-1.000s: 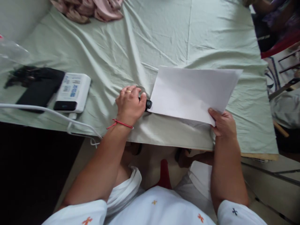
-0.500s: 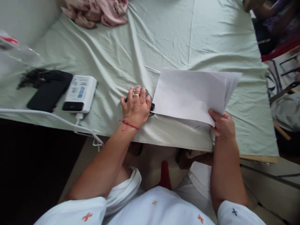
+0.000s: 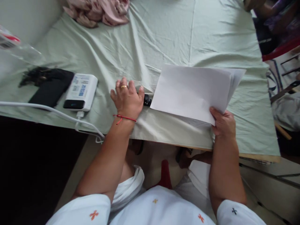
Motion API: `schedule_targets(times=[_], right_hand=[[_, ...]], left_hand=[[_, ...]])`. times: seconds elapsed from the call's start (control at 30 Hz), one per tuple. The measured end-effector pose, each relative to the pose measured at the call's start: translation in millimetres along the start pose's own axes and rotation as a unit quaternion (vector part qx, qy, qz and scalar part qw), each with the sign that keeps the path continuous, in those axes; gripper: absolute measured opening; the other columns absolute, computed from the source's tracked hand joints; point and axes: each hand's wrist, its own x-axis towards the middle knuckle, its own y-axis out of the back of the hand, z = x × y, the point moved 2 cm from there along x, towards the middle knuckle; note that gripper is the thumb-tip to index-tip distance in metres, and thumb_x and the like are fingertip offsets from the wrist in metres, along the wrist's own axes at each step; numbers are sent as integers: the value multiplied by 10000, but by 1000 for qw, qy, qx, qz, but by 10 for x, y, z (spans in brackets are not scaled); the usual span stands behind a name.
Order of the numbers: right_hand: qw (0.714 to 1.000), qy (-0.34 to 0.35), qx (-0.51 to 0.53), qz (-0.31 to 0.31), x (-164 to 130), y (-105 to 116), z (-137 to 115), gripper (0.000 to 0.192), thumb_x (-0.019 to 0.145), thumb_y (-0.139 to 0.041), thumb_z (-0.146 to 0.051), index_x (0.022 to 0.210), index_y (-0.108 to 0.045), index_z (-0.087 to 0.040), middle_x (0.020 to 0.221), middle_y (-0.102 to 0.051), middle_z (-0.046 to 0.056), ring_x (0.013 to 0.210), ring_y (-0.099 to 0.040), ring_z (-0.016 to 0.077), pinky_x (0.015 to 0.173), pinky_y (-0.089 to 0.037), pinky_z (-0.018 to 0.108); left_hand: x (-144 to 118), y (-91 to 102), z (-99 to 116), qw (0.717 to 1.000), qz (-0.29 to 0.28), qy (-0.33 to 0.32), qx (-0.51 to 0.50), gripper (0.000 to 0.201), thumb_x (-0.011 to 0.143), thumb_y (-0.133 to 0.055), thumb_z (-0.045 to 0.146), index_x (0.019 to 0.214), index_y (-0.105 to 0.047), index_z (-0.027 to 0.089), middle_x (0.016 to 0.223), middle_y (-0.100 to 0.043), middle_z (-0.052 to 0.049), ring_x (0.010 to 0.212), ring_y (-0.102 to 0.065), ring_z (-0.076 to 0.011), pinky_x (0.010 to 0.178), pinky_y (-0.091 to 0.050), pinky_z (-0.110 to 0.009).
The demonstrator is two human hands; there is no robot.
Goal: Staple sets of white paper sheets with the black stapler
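Observation:
My right hand (image 3: 223, 123) pinches a small stack of white paper sheets (image 3: 189, 93) at its lower right corner, thumb on top. The sheets fan apart slightly at the right edge, and their left corner meets a small black device (image 3: 147, 100). Most of that device is hidden by my left hand, so its kind is unclear. My left hand (image 3: 128, 97) is palm down over or beside the device, fingers spread, with a gold ring and a red string bracelet (image 3: 125, 117).
A white power bank (image 3: 81, 92) with a cable (image 3: 53, 109) plugged in lies left, beside a black flat item (image 3: 50, 90). Pink cloth (image 3: 100, 12) is bunched at the back of the green-covered table (image 3: 164, 34). A clear plastic bottle (image 3: 25, 50) lies far left.
My left hand has shifted left and up from the paper's edge, uncovering more of the black device. The sheets have moved slightly, still held in my right hand.

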Motion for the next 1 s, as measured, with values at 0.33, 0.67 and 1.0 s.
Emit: schedule_targets(times=[0.33, 0.67, 1.0], right_hand=[[995, -43, 51, 76, -2, 300, -230, 412, 450, -995, -211, 794, -769, -193, 789, -806, 16, 594, -633, 150, 507, -528, 274], [995, -43, 41, 83, 68, 656, -228, 387, 502, -994, -180, 818, -771, -197, 756, -783, 3, 600, -657, 171, 626, -627, 339], [997, 4, 55, 47, 141, 660, -134, 377, 518, -1030, -244, 782, -764, -203, 764, -785, 31, 809, -774, 255, 724, -673, 378]], left_hand=[[-401, -18, 538, 959, 65, -227, -156, 302, 1078, -584, 447, 1297, -696, 272, 1561, -668, -135, 1524, -564, -364, 1311, -432, -622], [-631, -250, 729, 920, -42, -29, -388, 409, 1056, -602, 596, 1233, -631, 228, 1291, -744, -143, 1173, -718, -255, 886, -608, -349], [-543, -370, 808, 794, -211, 142, -552, 461, 689, -999, 448, 959, -728, 191, 793, -730, -11, 778, -683, -178, 730, -559, -275]])
